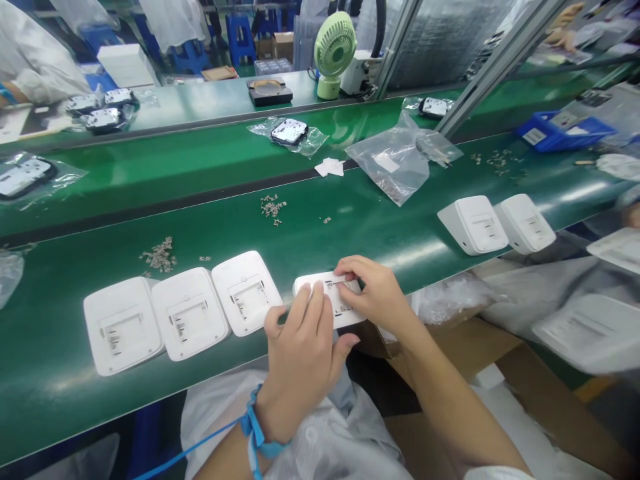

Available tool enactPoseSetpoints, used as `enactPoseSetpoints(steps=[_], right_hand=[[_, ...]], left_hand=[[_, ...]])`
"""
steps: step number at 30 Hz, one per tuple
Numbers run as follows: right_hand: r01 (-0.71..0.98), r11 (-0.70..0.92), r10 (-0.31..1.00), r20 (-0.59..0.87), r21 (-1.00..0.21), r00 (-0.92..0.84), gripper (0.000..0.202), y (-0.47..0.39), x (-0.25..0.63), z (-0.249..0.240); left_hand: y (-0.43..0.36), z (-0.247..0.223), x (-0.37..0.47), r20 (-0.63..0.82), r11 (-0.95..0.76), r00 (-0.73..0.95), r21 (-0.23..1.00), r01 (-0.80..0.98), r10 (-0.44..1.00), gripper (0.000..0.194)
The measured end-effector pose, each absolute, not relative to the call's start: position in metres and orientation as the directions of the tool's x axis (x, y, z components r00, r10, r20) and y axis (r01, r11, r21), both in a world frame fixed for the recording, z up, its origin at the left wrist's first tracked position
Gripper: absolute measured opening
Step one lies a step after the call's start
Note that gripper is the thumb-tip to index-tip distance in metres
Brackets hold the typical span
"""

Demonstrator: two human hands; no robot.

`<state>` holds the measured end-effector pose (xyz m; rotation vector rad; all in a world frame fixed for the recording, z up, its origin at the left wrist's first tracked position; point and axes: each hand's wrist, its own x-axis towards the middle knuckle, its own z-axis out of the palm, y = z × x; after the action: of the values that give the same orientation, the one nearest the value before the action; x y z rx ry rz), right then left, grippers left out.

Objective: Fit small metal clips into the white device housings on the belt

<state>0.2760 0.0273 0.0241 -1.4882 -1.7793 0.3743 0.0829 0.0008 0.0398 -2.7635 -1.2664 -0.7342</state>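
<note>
"Progress so far?"

"One white case (326, 277) is under both my hands, near the front edge of the desk (220, 233)."

"How do your hands stand?"

"My left hand (303, 333) rests fingers-down on it, unclenched, thumb apart. My right hand (373, 290) bends finger and thumb at the slot (344, 305); whether they pinch anything, I cannot tell."

"And the other pieces?"

"Three cases (193, 319) lie in a row on my left, metal showing in their slots, so I'd judge those at least partly fitted. Two more cases (483, 225) stand to my right, too small to read. Loose metal clips (160, 255) lie in piles farther back, so plenty is left over. Mine looks unfinished to me."
</note>
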Motion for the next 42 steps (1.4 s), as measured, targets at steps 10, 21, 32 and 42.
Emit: enactPoseSetpoints(steps=[10,21,32,42], right_hand=[[0.839,0.170,0.950,0.312,-0.516,-0.001,0.016,0.030,0.273,0.033],[0.948,0.146,0.963,0.259,-0.283,-0.071,0.010,0.156,0.303,0.016],[0.974,0.192,0.952,0.265,-0.124,-0.154,0.015,0.161,0.319,0.000],[0.973,0.081,0.928,0.373,-0.215,0.005,0.018,0.156,0.333,-0.013]], left_hand=[[0.012,0.040,0.092,0.320,-0.641,0.587,0.092,0.762,0.744,0.057],[0.029,0.040,0.101,0.314,-0.566,0.530,0.030,0.824,0.788,0.058],[0.036,0.037,0.101,0.332,-0.544,0.496,0.067,0.836,0.802,0.053],[0.034,0.034,0.102,0.341,-0.513,0.465,0.060,0.856,0.817,0.055]])
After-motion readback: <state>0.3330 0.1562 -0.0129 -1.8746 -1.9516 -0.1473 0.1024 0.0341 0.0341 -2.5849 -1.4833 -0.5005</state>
